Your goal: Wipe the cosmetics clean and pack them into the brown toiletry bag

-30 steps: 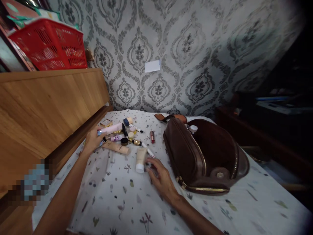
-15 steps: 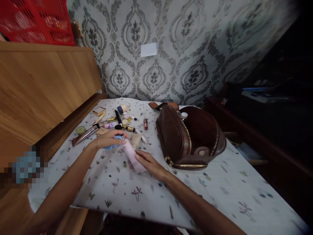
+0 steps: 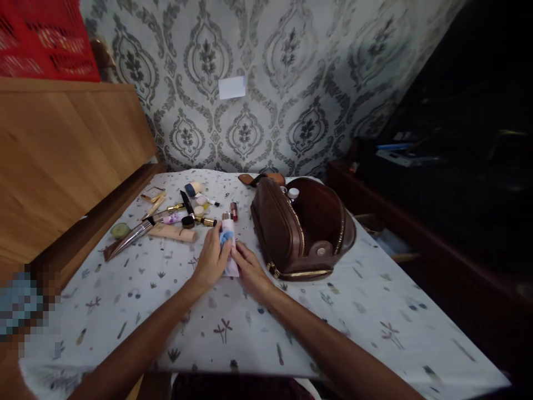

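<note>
A pale pink tube [image 3: 229, 229] stands upright on the patterned white tablecloth [image 3: 362, 300], just left of an open brown leather pouch [image 3: 300, 233]. My left hand [image 3: 213, 259] is curled round the tube and pinches a small blue cloth or cap against it. My right hand [image 3: 249, 268] grips the tube's lower end from the right side. Both hands meet at the tube near the middle of the table.
Several cosmetics lie at the left: a beige tube [image 3: 172, 233], a metallic tube [image 3: 127, 240], a green round pot [image 3: 120, 229], lipsticks and small jars. A wooden headboard [image 3: 62, 161] runs along the left with a red basket [image 3: 41, 39] on top. Dark furniture stands at the right.
My left hand picked the pink tube from the pile and brought it to the table's middle. My right hand left the white-capped tube and took hold of the pink one, now upright.
</note>
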Demonstrator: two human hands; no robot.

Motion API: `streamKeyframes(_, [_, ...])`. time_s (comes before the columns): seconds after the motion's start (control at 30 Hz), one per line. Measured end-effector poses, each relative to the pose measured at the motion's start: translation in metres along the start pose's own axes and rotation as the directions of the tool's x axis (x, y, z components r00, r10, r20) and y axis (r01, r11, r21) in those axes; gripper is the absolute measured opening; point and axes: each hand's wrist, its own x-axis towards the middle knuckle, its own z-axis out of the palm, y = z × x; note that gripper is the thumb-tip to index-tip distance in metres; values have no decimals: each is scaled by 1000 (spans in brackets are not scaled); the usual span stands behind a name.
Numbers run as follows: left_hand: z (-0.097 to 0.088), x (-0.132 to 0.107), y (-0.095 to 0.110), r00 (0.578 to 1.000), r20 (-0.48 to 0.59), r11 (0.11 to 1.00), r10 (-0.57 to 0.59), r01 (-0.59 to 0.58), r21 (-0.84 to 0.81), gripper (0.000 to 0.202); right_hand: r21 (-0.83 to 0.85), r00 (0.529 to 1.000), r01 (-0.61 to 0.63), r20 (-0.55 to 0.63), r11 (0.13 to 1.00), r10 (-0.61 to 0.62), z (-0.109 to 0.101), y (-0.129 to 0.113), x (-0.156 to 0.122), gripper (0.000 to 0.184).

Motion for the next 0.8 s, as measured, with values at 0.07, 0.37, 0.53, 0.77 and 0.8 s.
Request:
streamKeyframes(0.07, [3,-14,1,995,53,993,88,-91,69,52,75,1000,-1,-30,997,3,-3,-2,2,45])
streamKeyframes(0.37, [-6,-29,0,990,99,985,105,-117,124,51,177,998,-33,-42,984,41,-11,-8,6,57])
streamKeyframes(0.53, [-20,14,-3,993,-99,997,-72,69,-37,51,190,982,-178,105,965,160,-8,-6,-2,58])
streamKeyframes(0.77, [-17,23,-3,966,-70,955,-248,231,-186,44,152,983,-176,84,973,165,-1,2,-4,47])
streamKeyframes(0.8, [-13,17,-1,968,-49,954,-248,235,-188,44,128,983,-183,53,975,178,0,4,-4,47])
